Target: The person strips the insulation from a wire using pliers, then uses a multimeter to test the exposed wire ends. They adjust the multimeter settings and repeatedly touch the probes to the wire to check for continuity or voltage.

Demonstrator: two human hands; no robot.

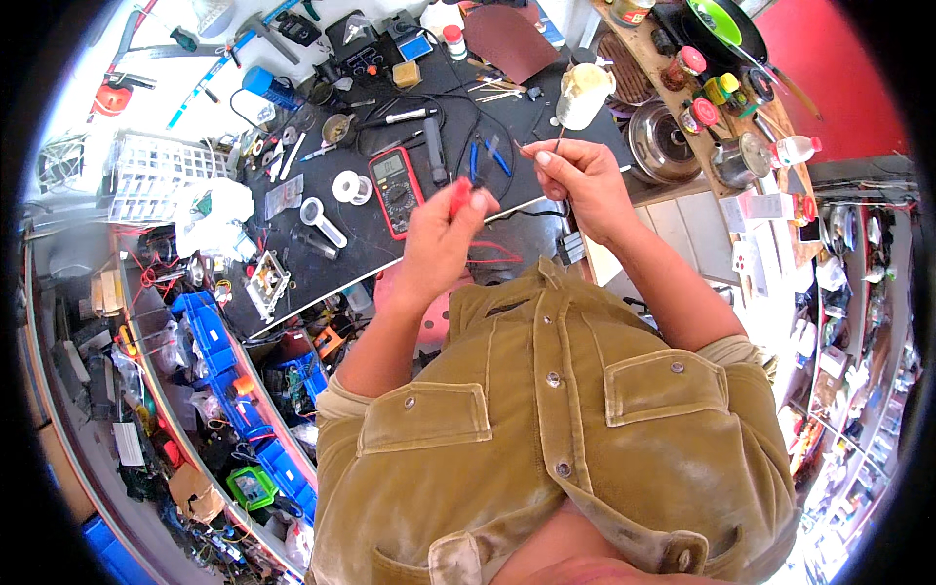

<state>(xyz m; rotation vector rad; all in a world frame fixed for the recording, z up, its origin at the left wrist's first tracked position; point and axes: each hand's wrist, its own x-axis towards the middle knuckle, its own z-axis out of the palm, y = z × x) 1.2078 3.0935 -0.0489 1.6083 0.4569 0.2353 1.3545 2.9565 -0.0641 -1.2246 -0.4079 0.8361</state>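
My left hand (441,234) is closed around a small red piece (460,196), blurred and mostly covered by the fingers, so its kind is unclear. To its right, my right hand (588,185) pinches a thin dark wire (560,142) between thumb and forefinger. The two hands are apart, both raised over the front of the black workbench (531,234). Left of my left hand lies a red-framed multimeter (395,187) with a dial. A red lead (499,255) loops below my hands. Blue-handled pliers (497,156) rest between and beyond them.
A solder spool (351,187), a white-handled magnifier (323,222) and a small circuit module (268,285) lie leftward. A white container (583,96) stands beyond my right hand. Jars (700,114) and a pan (726,29) crowd the wooden shelf. Blue bins (210,341) sit at lower left.
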